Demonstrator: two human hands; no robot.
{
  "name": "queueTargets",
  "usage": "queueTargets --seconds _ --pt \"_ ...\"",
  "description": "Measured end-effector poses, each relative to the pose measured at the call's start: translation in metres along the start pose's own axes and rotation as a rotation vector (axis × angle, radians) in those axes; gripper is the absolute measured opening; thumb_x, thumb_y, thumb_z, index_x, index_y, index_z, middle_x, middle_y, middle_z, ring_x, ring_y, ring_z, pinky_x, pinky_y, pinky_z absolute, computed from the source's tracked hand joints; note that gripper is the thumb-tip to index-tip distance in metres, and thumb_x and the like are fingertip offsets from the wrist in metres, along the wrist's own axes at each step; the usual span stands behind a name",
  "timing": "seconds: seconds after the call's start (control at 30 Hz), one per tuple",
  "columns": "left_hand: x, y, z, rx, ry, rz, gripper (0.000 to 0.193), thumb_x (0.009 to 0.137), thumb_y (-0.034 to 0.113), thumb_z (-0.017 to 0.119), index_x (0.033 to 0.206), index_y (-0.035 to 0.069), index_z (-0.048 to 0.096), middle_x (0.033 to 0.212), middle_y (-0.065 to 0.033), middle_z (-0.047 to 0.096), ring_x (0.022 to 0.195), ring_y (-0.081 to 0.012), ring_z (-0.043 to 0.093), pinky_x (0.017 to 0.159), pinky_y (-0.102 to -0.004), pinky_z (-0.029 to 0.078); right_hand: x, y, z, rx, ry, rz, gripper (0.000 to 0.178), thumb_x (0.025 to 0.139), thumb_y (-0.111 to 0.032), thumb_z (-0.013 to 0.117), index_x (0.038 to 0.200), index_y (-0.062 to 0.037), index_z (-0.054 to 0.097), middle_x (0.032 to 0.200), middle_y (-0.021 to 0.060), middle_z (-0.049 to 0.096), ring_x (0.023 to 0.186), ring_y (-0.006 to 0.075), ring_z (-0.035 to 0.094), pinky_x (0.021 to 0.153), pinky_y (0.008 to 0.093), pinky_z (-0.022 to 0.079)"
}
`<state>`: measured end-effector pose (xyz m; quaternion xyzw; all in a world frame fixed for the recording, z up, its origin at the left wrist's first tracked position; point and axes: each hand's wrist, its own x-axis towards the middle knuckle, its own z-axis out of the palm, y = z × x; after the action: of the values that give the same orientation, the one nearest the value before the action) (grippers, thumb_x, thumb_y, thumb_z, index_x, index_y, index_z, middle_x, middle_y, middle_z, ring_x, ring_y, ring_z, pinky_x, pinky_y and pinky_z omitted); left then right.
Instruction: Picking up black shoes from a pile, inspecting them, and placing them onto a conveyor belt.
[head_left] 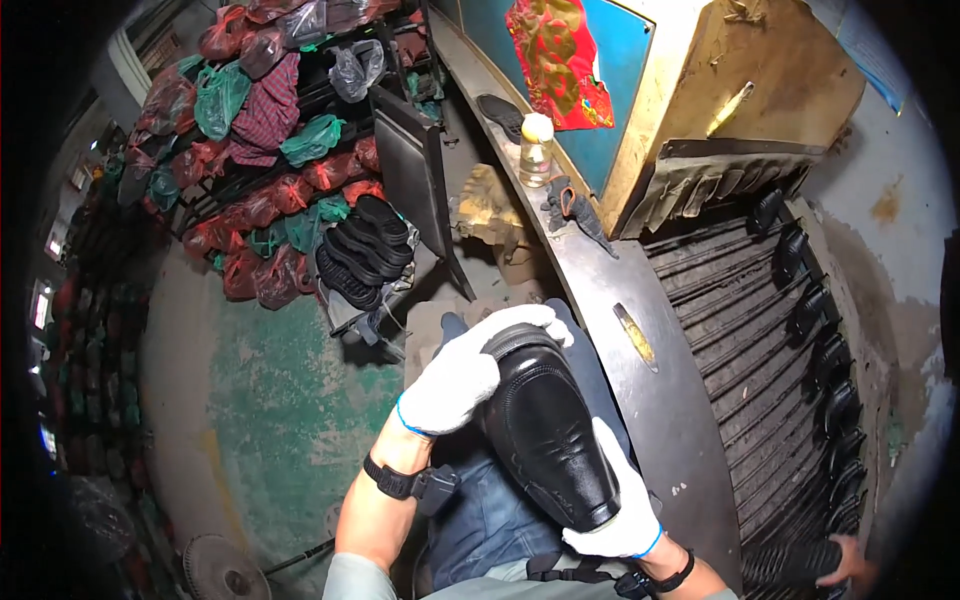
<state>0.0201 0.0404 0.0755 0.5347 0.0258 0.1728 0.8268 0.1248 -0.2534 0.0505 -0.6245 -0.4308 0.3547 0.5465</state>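
A black leather shoe [548, 415] is held above my lap, its toe pointing away from me and its upper facing up. My left hand [452, 382], in a white glove, is closed around the toe end, fingers over the dark sole edge [520, 337]. The white-gloved right hand [625, 508] grips the heel end from the right side and below. The underside of the shoe is hidden. To the right, a knife-like tool with a worn yellowish handle [634, 336] lies on the metal ledge [665, 420].
Black soles [365, 250] are piled on a stand ahead left, before racks of bagged items [270, 200]. The ledge holds a bottle [536, 160] and dark cloth [580, 212]. Rightward, a rod conveyor [750, 370] carries black shoes; another person's hand [850, 565] touches black ridged soles. A fan [222, 570] stands lower left.
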Motion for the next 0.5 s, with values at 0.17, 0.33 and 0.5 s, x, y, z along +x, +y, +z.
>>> queueTargets --seconds 0.17,0.33,0.5 --pt "-0.002 -0.006 -0.001 0.064 0.024 0.030 0.107 0.096 0.075 0.074 0.163 -0.006 0.050 0.154 -0.0274 0.066 0.147 -0.0381 0.062 0.127 -0.0510 0.047 0.007 0.010 0.003 0.071 0.021 0.019 0.134 0.066 -0.031 0.101 0.172 0.0123 0.030 0.168 0.0296 0.052 0.155 0.0386 0.054 0.131 0.0465 0.040" --pt "0.004 0.000 0.001 0.097 0.028 0.010 0.129 0.093 0.096 0.053 0.168 -0.010 0.041 0.165 -0.0301 0.056 0.153 -0.0386 0.056 0.131 -0.0507 0.040 0.018 0.017 0.005 -0.025 0.018 -0.084 0.135 0.065 -0.033 0.102 0.171 0.0132 0.031 0.169 0.0300 0.050 0.157 0.0400 0.052 0.132 0.0484 0.037" --pt "0.018 0.085 0.021 0.471 -0.026 -0.090 0.113 0.084 0.064 0.089 0.164 -0.007 0.052 0.158 -0.0226 0.066 0.146 -0.0314 0.064 0.128 -0.0474 0.046 0.053 0.026 0.007 -0.159 -0.002 -0.290 0.117 0.068 -0.030 0.098 0.166 0.0052 0.043 0.159 0.0279 0.058 0.148 0.0456 0.057 0.127 0.0520 0.042"
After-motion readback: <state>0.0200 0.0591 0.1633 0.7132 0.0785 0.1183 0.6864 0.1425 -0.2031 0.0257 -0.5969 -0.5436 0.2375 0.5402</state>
